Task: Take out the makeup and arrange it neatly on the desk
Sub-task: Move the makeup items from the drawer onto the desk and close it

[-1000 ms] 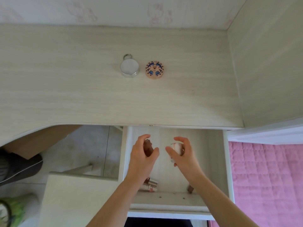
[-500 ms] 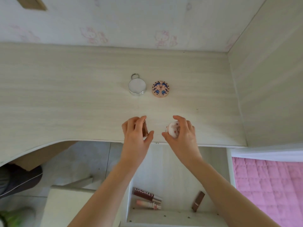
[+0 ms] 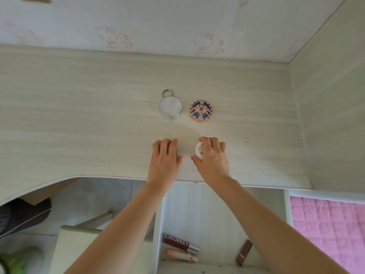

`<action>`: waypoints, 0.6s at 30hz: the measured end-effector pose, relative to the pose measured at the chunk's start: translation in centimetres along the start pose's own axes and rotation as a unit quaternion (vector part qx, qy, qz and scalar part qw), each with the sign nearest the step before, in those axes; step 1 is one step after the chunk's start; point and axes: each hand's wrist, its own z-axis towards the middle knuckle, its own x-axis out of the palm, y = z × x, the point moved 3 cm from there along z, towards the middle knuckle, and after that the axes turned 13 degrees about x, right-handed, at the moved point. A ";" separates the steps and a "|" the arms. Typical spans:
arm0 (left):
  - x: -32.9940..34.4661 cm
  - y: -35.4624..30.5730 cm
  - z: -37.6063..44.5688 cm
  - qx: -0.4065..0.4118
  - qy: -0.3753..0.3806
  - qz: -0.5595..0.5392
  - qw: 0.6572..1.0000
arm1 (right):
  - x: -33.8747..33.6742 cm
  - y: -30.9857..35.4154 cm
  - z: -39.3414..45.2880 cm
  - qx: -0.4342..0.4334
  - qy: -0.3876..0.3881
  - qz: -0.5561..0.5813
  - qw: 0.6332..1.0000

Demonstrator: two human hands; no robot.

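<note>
On the pale wooden desk [image 3: 79, 115] my right hand [image 3: 212, 157] grips a small white round compact [image 3: 199, 150] and holds it down against the surface. Beside it my left hand [image 3: 165, 159] lies fingers-down on the desk; whatever it covers is hidden. Farther back stand a silver round compact with a ring [image 3: 170, 106] and a pink-and-blue patterned compact [image 3: 200, 111], side by side. Below the desk edge the open drawer [image 3: 207, 210] holds a COLORKEY lip tube [image 3: 178, 242], a pink lip tube [image 3: 181, 255] and a brown lipstick [image 3: 244, 252].
A tall side panel [image 3: 331, 115] closes the desk on the right, and a wall with cartoon wallpaper [image 3: 177, 26] runs behind it. A pink quilt [image 3: 331, 230] lies at the lower right. A pale stool [image 3: 79, 244] stands left of the drawer.
Both hands rose out of the drawer and moved forward onto the desk, the left carrying a brown item and the right the white compact. They now rest low on the surface.
</note>
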 end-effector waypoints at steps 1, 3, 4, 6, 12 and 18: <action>0.1 0.1 0.1 0.001 0.003 0.005 1.000 | 0.2 0.0 0.1 0.000 -0.001 -0.004 1.000; 0.4 0.2 0.2 0.002 0.012 0.010 1.000 | 0.5 0.1 0.1 0.001 -0.004 -0.011 1.000; 0.5 0.2 0.2 0.002 0.014 0.012 1.000 | 0.6 0.1 0.1 0.001 -0.008 -0.013 1.000; 0.7 0.2 0.2 0.003 0.009 0.012 1.000 | 0.8 0.2 0.1 -0.002 -0.014 -0.017 1.000; 1.1 0.5 0.2 0.006 0.014 0.017 1.000 | 0.9 0.1 -0.3 -0.025 -0.014 -0.030 0.999; 1.2 1.1 0.2 0.039 0.027 0.040 0.998 | 0.1 -0.6 -1.9 -0.042 -0.027 -0.052 0.997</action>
